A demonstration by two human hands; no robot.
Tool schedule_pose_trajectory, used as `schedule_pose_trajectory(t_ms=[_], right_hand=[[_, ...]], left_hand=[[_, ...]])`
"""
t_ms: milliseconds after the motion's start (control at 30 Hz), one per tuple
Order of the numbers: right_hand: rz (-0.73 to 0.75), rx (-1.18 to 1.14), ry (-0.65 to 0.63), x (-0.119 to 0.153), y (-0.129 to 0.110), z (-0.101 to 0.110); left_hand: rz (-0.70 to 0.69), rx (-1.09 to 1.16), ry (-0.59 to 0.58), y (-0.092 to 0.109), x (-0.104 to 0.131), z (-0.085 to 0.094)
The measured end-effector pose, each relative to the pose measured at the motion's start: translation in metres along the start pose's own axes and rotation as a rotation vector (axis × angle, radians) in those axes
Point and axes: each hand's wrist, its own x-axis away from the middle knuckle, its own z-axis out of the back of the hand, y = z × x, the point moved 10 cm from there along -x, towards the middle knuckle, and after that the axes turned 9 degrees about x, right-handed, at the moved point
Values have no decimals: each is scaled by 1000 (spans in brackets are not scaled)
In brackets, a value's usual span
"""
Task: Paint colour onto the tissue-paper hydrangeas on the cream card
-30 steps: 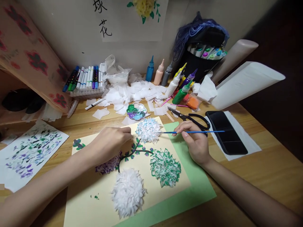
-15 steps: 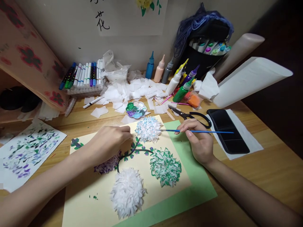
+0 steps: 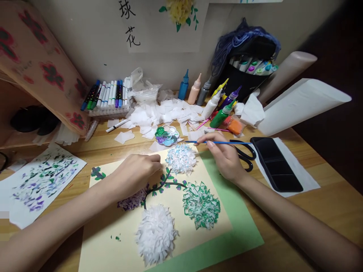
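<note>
My right hand [image 3: 222,153] is closed around a thin blue paintbrush [image 3: 234,142]. The brush lies nearly level, its tip beside the paint palette [image 3: 167,135], which holds green, purple and blue paint. My left hand [image 3: 138,170] rests on the cream paper [image 3: 110,226] with its fingers curled under; anything inside them is hidden. Just right of those fingers is a ruffled paper flower with blue-tinted tips [image 3: 181,158]. A purple flower [image 3: 133,200] lies partly under my left hand. Nearer me are a white flower [image 3: 156,234] and a green-tipped one [image 3: 201,206], around a painted dark stem [image 3: 161,186].
Behind the palette lie white paper scraps [image 3: 161,113] and several paint bottles [image 3: 221,117]. Black-handled scissors [image 3: 246,153] sit behind my right hand, near a black case [image 3: 276,164]. A paint-smeared sheet [image 3: 48,181] lies left. Markers [image 3: 110,94] stand at the back.
My right hand has moved left and away from me, taking the brush tip from the blue-tinted flower to the palette's edge. The whole view has shifted slightly; my left hand stays in place.
</note>
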Motion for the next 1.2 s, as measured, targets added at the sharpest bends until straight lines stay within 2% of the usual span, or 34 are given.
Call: schedule_pose_trajectory(t_ms=[100, 233, 467, 700, 800, 933, 1033, 1200], right_hand=[[58, 65, -94, -21, -13, -19], [95, 123, -206, -32, -21, -38], [104, 148, -173, -30, -23, -36], [69, 135, -136, -27, -21, -25], [26, 62, 12, -16, -12, 0], [-61, -97, 170, 14, 12, 27], [-63, -136, 189, 32, 21, 33], [18, -16, 131, 38, 11, 27]], left_hand=[[6, -8, -8, 1, 0, 0], [13, -18, -18, 2, -2, 1], [-1, -42, 15, 4, -2, 1], [-7, -36, 0, 4, 0, 1], [-16, -49, 14, 4, 0, 1], [-11, -39, 12, 2, 0, 0], [-5, -29, 11, 1, 0, 0], [-28, -8, 40, 0, 1, 2]])
